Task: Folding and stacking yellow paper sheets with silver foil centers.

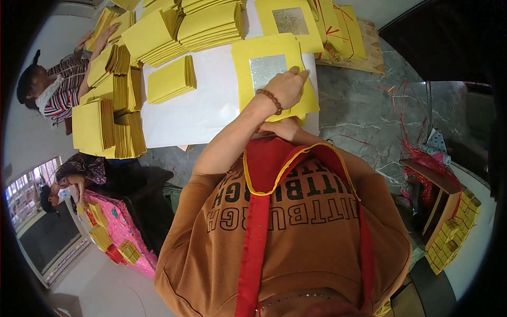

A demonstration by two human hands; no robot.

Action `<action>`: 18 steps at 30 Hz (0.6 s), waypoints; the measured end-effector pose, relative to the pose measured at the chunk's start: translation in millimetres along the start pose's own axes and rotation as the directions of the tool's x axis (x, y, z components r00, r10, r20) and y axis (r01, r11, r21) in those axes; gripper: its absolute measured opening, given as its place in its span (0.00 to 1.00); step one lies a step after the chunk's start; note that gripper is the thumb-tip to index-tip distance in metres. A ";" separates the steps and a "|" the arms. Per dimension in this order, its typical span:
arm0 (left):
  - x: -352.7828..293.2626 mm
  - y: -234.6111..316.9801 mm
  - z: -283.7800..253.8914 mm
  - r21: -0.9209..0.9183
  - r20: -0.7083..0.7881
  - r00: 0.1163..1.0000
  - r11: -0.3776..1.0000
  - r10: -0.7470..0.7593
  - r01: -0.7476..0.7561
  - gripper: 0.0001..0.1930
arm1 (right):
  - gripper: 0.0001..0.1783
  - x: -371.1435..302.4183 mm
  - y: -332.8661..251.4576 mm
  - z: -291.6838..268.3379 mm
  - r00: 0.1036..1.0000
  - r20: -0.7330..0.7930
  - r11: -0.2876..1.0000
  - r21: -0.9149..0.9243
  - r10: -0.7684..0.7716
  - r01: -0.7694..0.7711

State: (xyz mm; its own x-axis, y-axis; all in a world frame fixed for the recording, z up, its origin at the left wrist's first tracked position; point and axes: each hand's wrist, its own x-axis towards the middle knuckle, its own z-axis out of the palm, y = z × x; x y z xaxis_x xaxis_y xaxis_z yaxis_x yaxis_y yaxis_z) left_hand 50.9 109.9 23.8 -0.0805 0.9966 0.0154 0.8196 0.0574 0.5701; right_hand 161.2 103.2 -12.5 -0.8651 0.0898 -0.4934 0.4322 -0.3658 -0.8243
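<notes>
A yellow paper sheet (243,68) with a silver foil square (262,65) lies at the table's near right corner, on top of more yellow paper. My left hand (285,89), with a brown bead bracelet at the wrist, reaches across the foil. Its fingers are bent together at the sheet's right edge and look closed on the paper. Close to my body, at the sheet's near edge, is my right hand (281,128). Its fingers are mostly hidden behind my left wrist. Left of the sheet rests a small stack of folded yellow papers (170,80).
Tall stacks of folded yellow paper (208,24) fill the table's far and left sides. Another foil sheet (264,18) lies beyond mine, beside tied yellow bundles (346,34). A person (58,87) handles stacks at the left; another (71,177) leans over a pink-covered table (119,214).
</notes>
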 end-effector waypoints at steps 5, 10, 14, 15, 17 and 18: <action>6.6 -3.1 3.8 -0.282 0.182 0.977 0.945 -0.115 0.164 0.23 | 0.12 2.5 8.2 -4.3 1.000 0.013 0.997 -0.074 -0.011 0.012; -23.4 -6.1 -13.2 -0.448 0.082 0.991 0.884 -0.104 0.130 0.26 | 0.17 1.2 8.3 -2.3 1.000 0.014 0.962 0.272 -0.011 0.007; -69.4 -30.7 -38.0 0.214 -0.153 0.972 0.966 0.180 -0.145 0.24 | 0.17 5.0 16.6 -11.1 0.991 0.079 0.994 0.045 -0.107 0.103; -82.8 -38.7 -39.1 0.214 -0.156 0.973 0.967 0.171 -0.136 0.24 | 0.19 -1.8 8.9 -9.1 0.987 0.092 0.986 0.115 -0.131 0.121; -102.0 -51.5 -36.5 0.033 -0.302 0.949 0.994 -0.091 0.105 0.24 | 0.22 -4.8 0.4 -7.3 0.982 0.101 0.973 0.187 -0.158 0.137; -107.7 -53.2 -33.3 0.032 -0.303 0.948 0.993 -0.095 0.109 0.24 | 0.24 -2.8 -1.5 -7.5 0.990 0.110 0.914 0.404 -0.093 0.041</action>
State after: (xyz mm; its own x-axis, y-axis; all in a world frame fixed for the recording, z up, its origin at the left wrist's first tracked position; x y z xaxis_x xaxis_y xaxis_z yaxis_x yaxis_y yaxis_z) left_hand -2.9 -2.4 19.2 -0.3260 0.9218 0.2099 0.8238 0.1680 0.5414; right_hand 164.9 110.5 -12.0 -0.9244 0.0207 -0.3809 0.2565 -0.7052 -0.6609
